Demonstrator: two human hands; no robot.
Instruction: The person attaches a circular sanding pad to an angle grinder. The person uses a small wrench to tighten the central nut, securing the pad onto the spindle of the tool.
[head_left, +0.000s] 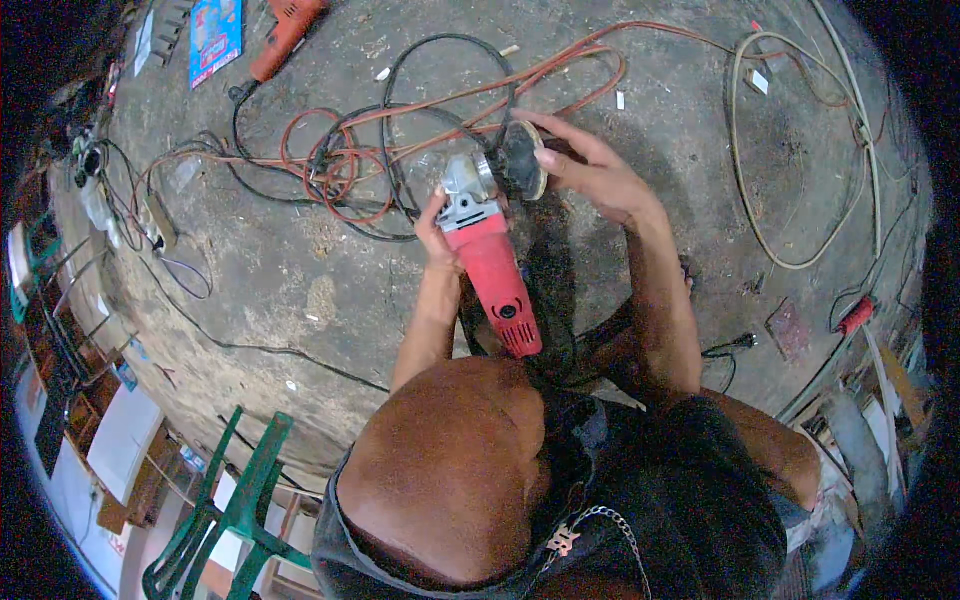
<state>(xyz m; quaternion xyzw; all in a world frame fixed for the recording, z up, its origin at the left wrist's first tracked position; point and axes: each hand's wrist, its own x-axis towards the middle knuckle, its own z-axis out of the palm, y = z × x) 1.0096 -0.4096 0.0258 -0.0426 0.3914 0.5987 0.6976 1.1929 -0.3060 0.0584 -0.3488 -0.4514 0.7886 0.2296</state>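
Note:
A red angle grinder (pixel 490 265) with a silver gear head is tilted above the concrete floor, its body pointing back toward me. My left hand (pixel 437 232) is closed around it from the left, near the gear head, with the thumb showing by the metal; the other fingers are hidden. At the far end sits a dark round disc (pixel 523 160) with a pale rim, turned nearly edge-on. My right hand (pixel 595 175) grips that disc's right edge, its thumb on the near face and the index finger stretched along the top.
Orange and black cords (pixel 335 165) lie tangled behind the grinder. An orange-red power tool (pixel 285 38) and a blue printed sheet (pixel 215 40) lie far left. A pale hose (pixel 738 150) loops at right. A green chair frame (pixel 250 490) stands near left, and a black plug (pixel 745 341) lies right.

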